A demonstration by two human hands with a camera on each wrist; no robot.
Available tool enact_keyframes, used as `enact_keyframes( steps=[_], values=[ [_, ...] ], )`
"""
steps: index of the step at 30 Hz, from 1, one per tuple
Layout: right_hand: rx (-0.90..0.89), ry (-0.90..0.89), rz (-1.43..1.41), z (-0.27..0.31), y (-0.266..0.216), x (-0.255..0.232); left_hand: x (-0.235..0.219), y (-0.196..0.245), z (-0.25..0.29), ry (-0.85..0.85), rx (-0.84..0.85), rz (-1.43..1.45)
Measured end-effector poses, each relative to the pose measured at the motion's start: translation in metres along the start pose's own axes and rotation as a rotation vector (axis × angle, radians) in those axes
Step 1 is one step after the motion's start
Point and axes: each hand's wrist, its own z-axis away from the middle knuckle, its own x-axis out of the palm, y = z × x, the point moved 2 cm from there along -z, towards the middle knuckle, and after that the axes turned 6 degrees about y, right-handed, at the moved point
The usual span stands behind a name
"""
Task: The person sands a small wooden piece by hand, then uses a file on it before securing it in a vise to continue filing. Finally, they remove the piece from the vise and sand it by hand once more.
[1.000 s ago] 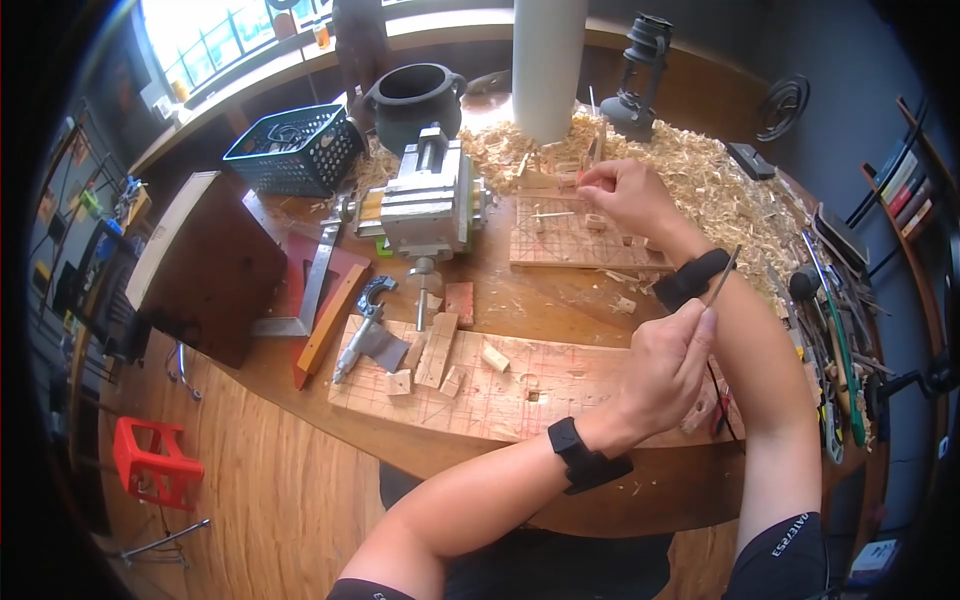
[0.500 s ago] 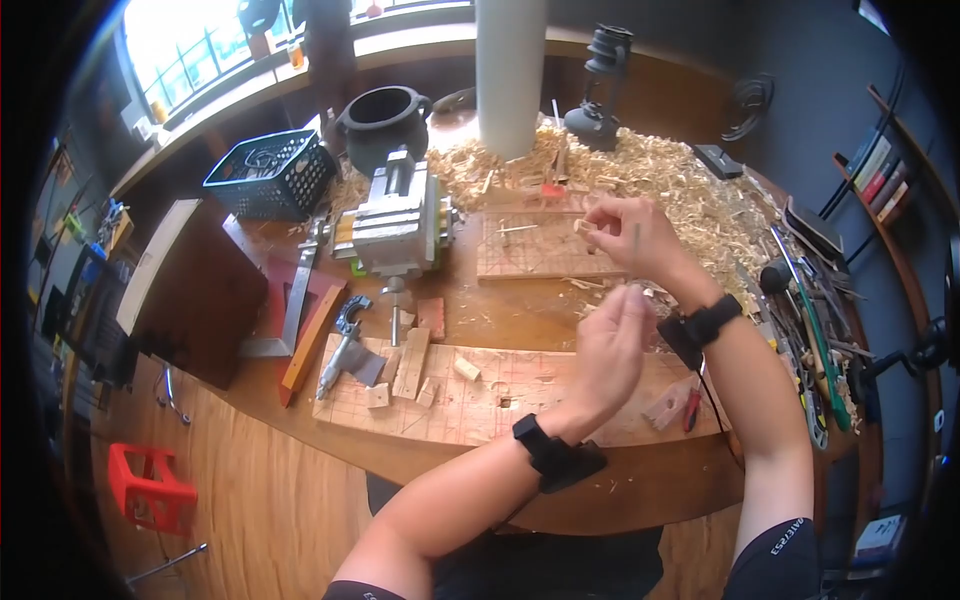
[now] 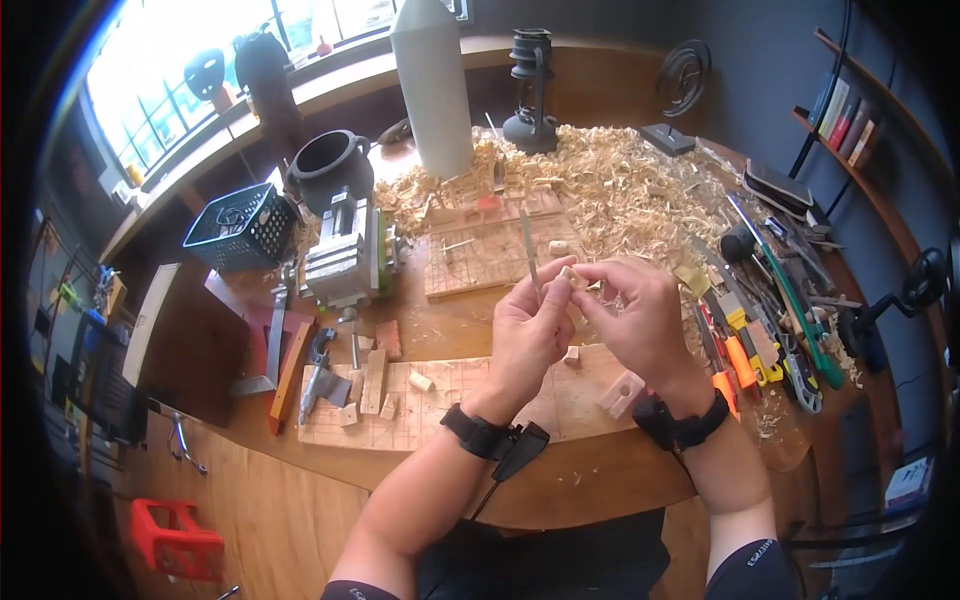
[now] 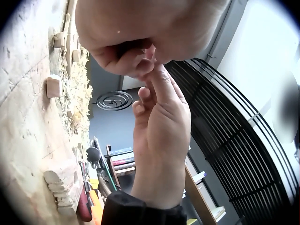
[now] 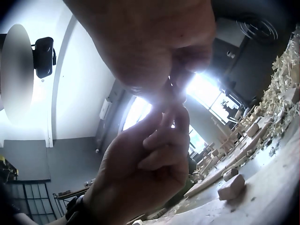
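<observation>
Above the desk [image 3: 470,320], between the far gridded board [image 3: 460,272] and the near long board [image 3: 440,397], the two hands meet at their fingertips. The small wooden piece [image 3: 573,278] is there, in the head view, mostly covered by the fingers; a darker mark shows on it, but it is too small to say what this mark is. In the left wrist view the closed fingers hide the piece, and in the right wrist view the window light behind makes the meeting point dark, so its outline cannot be made out. For this reason I cannot tell which way its long axis lies.

The thin metal tool [image 3: 530,240] is clearer: its free end points away from the person, leaning slightly to the left, and its lower end disappears inside the left hand [image 3: 528,335]. The tool passes just beside the wooden piece; whether they touch, I cannot tell.

The left hand has its fingers curled around the tool, with the thumb toward the piece. The right hand [image 3: 640,310] is bent inward and pinches the piece between thumb and fingers. Both forearms rise from the lower edge and incline toward each other. Near the right wrist, a block with a round hole [image 3: 622,393] lies on the long board, partly overlapped by the wrist device.
</observation>
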Motion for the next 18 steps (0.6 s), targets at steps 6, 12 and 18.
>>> enact_keyframes(
  steps=[6, 12, 18],
  values=[
    [0.311, -0.209, -0.081, 0.021, -0.010, 0.003, -0.009, 0.006, -0.008, 0.024, 0.019, 0.134],
    [0.367, -0.196, -0.218, 0.037, -0.012, 0.026, -0.005, 0.001, 0.003, -0.003, 0.054, 0.150],
    [0.335, -0.153, -0.010, 0.039, -0.011, 0.030, -0.001, 0.000, 0.005, -0.038, 0.060, 0.175]
  ],
)
